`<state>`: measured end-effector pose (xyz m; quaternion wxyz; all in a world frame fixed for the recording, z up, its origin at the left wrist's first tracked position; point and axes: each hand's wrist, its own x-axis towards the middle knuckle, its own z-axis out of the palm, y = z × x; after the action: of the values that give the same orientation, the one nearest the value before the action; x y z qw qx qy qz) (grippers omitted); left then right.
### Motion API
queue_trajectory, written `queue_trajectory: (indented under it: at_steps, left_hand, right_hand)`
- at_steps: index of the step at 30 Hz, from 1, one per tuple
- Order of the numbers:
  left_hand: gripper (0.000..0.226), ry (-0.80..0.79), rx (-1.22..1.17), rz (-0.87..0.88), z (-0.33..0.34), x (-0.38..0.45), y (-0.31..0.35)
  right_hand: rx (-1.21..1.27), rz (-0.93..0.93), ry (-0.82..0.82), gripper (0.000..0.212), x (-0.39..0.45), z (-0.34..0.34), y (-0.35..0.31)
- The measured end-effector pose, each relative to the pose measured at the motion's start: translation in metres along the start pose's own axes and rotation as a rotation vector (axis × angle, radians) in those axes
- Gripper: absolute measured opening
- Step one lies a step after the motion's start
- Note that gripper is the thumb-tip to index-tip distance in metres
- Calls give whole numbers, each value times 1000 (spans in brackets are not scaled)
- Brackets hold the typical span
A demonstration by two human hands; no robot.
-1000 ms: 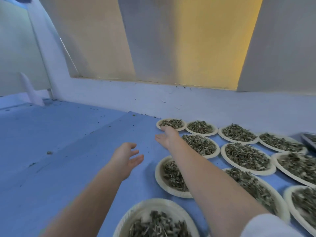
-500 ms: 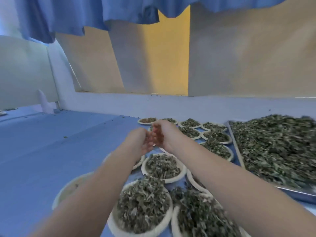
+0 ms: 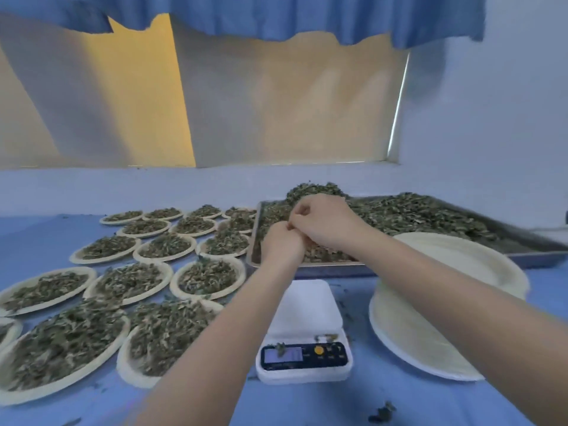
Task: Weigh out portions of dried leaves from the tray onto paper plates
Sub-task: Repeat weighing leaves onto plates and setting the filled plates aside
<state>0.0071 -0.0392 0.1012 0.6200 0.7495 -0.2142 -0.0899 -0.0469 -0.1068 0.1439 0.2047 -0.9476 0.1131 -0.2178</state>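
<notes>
1. Dried leaves heaped in the metal tray at the desk's far right edge: light, brittle, loose; best scooped from underneath.
2. Left hand and right hand touch over the tray's left end, fingers curled; whether they hold leaves, I cannot tell.
3. Scale carries no plate yet.

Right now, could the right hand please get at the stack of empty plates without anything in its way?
Probably yes: the right hand is over the tray, and the stack of empty plates lies uncovered just below its forearm.
</notes>
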Motion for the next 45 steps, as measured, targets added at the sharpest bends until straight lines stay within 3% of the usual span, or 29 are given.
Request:
queue_trajectory:
  at_steps: [5,8,10,13,16,20,26,30,38,43,45]
  left_hand:
    - [24,-71,288,153,66,-7,19]
    - [27,-208,365,180,91,-5,22]
    - [32,-261,382,166,104,-2,21]
    - [22,-292,415,182,117,0,20]
    - [6,-311,525,270,124,0,23]
    - [21,-267,678,365,127,3,31]
    - [21,-248,744,419,126,5,38]
    - [22,-204,726,457,122,6,41]
    - [21,-169,524,512,115,7,37]
    - [30,-149,324,321,105,11,38]
    - [24,-156,111,198,92,12,34]
  right_hand:
    - [-137,100,79,15,-15,-40,65]
    - [-284,126,122,21,-25,-54,101]
    - [-378,143,73,26,-31,-62,126]
    - [-515,185,-69,32,-34,-70,158]
    - [-451,186,-143,35,-35,-73,177]
    - [-296,115,-94,31,-29,-81,191]
    - [-254,21,-138,11,-19,-89,196]
    - [-188,22,-86,15,-17,-97,198]
    - [-103,49,-185,14,-10,-114,189]
    - [-106,64,-156,22,7,-112,174]
    - [-150,83,-169,25,12,-107,163]
